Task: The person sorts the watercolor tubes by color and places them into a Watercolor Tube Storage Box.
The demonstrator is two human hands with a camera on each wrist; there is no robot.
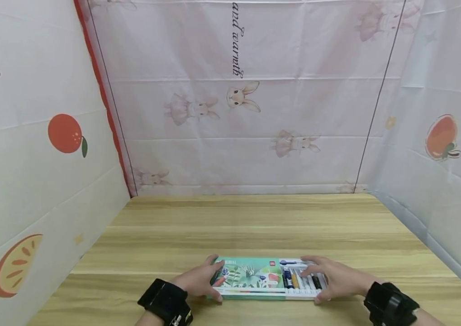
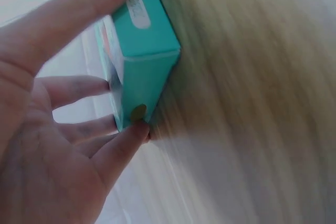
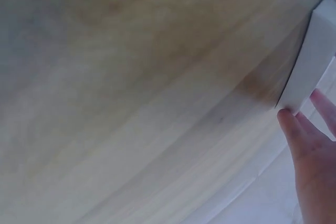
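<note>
A wide wooden counter (image 1: 254, 226) fills the lower part of the head view, walled on three sides by printed cloth: a pale backdrop with rabbits (image 1: 242, 97) behind, and side sheets with orange fruit motifs (image 1: 65, 133) to the left and right.

Near the front edge of the counter lies a flat, long box of paint tubes (image 1: 268, 278), its length running left to right. Its left part is a teal sleeve printed with leaves and flowers; its right part shows a white tray with a row of tubes in dark, blue and orange colours.

The left hand (image 1: 199, 280) holds the teal end of the box: in the left wrist view the thumb lies along the box's top and the fingers (image 2: 123, 140) curl against its underside and corner, so this grip is closed round the box end. The right hand (image 1: 336, 278) holds the white end, fingers spread across the tubes and thumb at the near edge; in the right wrist view its fingertips (image 3: 291, 124) touch the white corner. Each wrist carries a black strapped camera band (image 1: 165, 301).
</note>
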